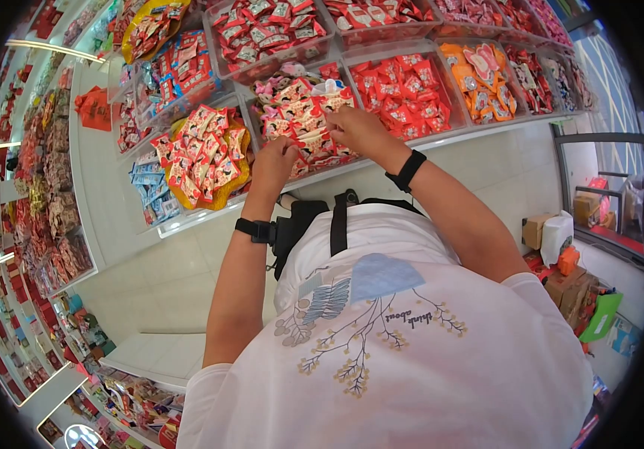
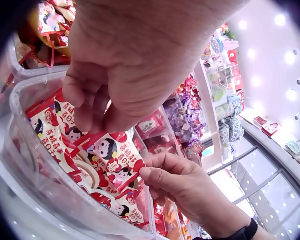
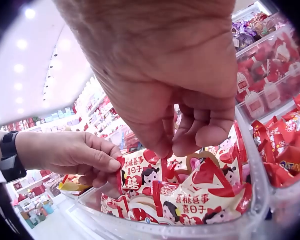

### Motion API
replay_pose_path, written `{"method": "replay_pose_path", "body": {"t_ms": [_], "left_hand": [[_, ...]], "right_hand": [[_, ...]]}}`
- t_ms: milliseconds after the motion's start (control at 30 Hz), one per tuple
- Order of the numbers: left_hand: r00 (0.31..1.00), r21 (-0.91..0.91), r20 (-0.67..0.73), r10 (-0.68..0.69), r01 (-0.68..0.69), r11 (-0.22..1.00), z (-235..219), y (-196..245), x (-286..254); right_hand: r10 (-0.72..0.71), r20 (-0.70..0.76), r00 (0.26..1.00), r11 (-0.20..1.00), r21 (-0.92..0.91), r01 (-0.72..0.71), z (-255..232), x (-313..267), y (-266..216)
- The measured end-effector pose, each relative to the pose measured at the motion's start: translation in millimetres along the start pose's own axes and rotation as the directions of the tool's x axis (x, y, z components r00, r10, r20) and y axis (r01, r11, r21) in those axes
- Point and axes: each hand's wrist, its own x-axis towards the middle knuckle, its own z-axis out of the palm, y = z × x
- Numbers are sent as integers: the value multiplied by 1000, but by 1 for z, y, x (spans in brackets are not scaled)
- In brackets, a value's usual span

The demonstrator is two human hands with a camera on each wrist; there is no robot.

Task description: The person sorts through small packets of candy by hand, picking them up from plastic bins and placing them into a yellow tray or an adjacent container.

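A clear plastic bin (image 2: 50, 192) holds cream-and-red packets printed with cartoon faces. Above it, my left hand (image 1: 275, 166) and right hand (image 1: 359, 132) are a short way apart. One packet (image 3: 142, 172) lies between them at the top of the pile. In the right wrist view my left hand (image 3: 70, 154) pinches its left edge between thumb and fingers, while my right hand (image 3: 175, 90) has its fingertips at its other end. The left wrist view shows my right hand (image 2: 172, 177) pinching a red packet edge; my left hand's (image 2: 120, 75) curled fingers partly hide the packets.
A yellow dish (image 1: 221, 196) heaped with similar packets stands left of the bin. Bins of red packets (image 1: 404, 93) and orange packets (image 1: 479, 82) are to the right, with more bins behind. Blue packets (image 1: 153, 187) lie at the counter's left, near a red bag (image 1: 94, 108).
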Motion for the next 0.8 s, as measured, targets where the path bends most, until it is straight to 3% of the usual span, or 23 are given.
{"method": "replay_pose_path", "body": {"t_ms": [200,800], "left_hand": [[981,146,-149,120,-99,984,1,6,0],[970,357,-27,241,-216,909,-2,10,-14]], "right_hand": [[-15,-79,997,1000,27,17,2,-1,-3],[-46,28,999,996,-72,48,0,-6,0]]}}
